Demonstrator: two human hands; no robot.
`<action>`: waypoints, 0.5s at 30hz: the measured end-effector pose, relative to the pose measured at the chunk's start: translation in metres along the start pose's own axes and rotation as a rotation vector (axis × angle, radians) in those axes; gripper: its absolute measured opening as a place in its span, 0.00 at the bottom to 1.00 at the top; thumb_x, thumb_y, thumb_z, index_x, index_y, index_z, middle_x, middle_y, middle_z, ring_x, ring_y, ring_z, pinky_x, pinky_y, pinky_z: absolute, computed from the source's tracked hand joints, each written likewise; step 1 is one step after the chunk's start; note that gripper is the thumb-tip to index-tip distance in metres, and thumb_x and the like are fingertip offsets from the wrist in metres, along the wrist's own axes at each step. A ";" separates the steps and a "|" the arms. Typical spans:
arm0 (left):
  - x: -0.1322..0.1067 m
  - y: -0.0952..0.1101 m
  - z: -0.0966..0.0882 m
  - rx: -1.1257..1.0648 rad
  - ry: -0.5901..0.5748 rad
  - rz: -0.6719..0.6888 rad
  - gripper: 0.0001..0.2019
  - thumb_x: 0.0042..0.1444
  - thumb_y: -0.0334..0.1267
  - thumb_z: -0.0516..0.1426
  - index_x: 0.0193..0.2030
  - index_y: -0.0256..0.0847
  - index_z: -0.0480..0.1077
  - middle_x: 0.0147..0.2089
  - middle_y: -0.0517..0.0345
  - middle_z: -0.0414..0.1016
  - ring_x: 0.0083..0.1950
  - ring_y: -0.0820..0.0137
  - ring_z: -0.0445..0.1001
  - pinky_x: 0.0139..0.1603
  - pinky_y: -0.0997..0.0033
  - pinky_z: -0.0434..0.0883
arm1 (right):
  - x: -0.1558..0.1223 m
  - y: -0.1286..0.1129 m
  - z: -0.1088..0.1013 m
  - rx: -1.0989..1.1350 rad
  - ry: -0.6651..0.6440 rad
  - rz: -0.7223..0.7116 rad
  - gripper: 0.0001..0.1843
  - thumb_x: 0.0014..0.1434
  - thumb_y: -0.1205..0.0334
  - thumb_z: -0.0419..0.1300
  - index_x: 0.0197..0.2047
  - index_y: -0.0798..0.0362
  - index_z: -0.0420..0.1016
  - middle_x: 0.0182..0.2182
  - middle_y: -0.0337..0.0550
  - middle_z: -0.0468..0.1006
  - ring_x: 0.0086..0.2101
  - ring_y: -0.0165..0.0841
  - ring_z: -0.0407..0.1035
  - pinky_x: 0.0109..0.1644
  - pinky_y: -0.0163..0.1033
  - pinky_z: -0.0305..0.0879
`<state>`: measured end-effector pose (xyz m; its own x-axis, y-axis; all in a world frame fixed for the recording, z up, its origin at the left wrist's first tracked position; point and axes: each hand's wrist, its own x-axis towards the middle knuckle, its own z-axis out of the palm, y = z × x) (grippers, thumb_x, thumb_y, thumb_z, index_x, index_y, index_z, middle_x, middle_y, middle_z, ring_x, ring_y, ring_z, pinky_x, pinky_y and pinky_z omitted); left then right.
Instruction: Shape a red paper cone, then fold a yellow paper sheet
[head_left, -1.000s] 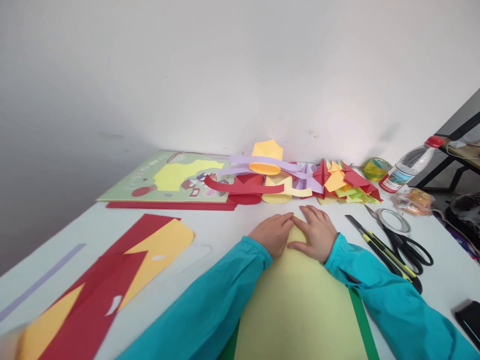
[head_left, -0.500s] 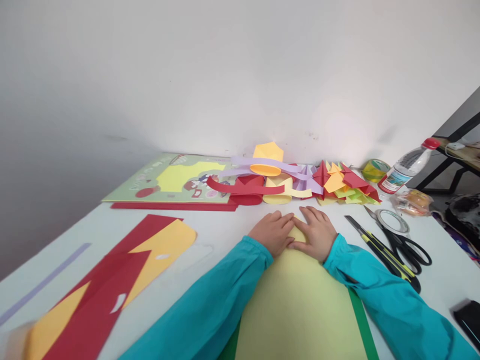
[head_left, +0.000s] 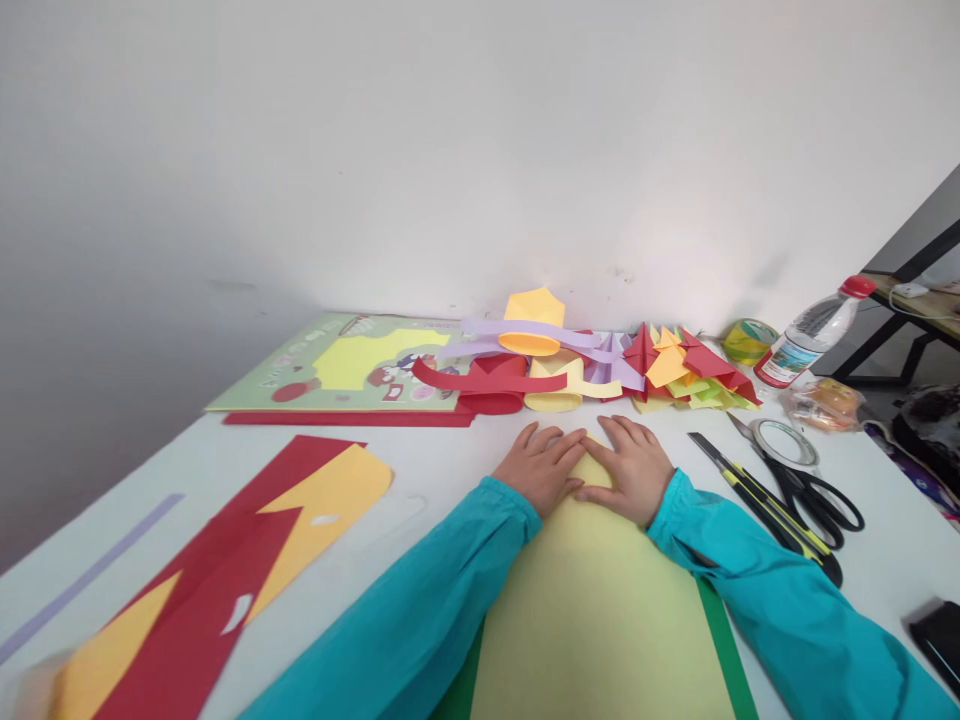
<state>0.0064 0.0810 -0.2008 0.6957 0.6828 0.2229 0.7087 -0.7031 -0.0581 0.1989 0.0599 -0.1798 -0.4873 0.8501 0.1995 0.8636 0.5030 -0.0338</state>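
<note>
A pale yellow sheet of paper (head_left: pixel 600 610) lies in front of me, narrowing toward its far end, with green paper (head_left: pixel 724 640) showing along its sides. At that far end my left hand (head_left: pixel 540 468) presses on the sheet's left side, its fingers bent over the edge. My right hand (head_left: pixel 630 468) grips the same end from the right, thumb and index finger on either side of the tip. The fingertips of both hands almost meet there. Part of the tip is hidden beneath the fingers.
Left lie red paper (head_left: pixel 217 550), orange paper cutouts (head_left: pixel 330 490) and a purple strip (head_left: pixel 90 575). Paper crafts (head_left: pixel 495 380) and a green folder (head_left: pixel 262 360) stand by the wall. Right are a utility knife (head_left: pixel 750 490), scissors (head_left: pixel 814 500), tape rolls (head_left: pixel 784 440) and a bottle (head_left: pixel 810 335).
The fingers of my left hand have spread slightly and the hand has shifted a little to the left. My right hand stays nearly still at the sheet's tip.
</note>
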 end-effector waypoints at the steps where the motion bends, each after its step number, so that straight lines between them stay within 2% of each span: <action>1: 0.000 0.000 0.000 -0.007 -0.003 0.000 0.20 0.61 0.45 0.50 0.58 0.41 0.64 0.63 0.54 0.63 0.58 0.57 0.63 0.59 0.47 0.56 | 0.000 0.000 0.000 0.002 -0.004 0.002 0.38 0.53 0.33 0.53 0.61 0.47 0.63 0.61 0.56 0.60 0.59 0.50 0.52 0.58 0.54 0.50; 11: -0.001 0.001 -0.003 -0.026 0.003 -0.006 0.20 0.60 0.43 0.51 0.58 0.41 0.63 0.63 0.53 0.64 0.58 0.57 0.63 0.60 0.47 0.54 | 0.000 -0.001 -0.001 0.018 -0.015 0.014 0.38 0.53 0.33 0.52 0.60 0.47 0.64 0.61 0.57 0.60 0.59 0.52 0.52 0.59 0.55 0.49; 15: -0.001 0.003 -0.004 -0.015 0.042 0.001 0.19 0.60 0.42 0.52 0.56 0.40 0.65 0.62 0.53 0.65 0.57 0.57 0.64 0.61 0.47 0.55 | 0.000 0.000 -0.001 0.025 -0.020 0.021 0.38 0.53 0.33 0.52 0.61 0.46 0.63 0.61 0.57 0.60 0.59 0.51 0.52 0.59 0.55 0.49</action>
<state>0.0071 0.0776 -0.1972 0.6905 0.6738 0.2631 0.7062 -0.7066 -0.0437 0.1985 0.0599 -0.1790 -0.4715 0.8635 0.1792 0.8705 0.4882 -0.0624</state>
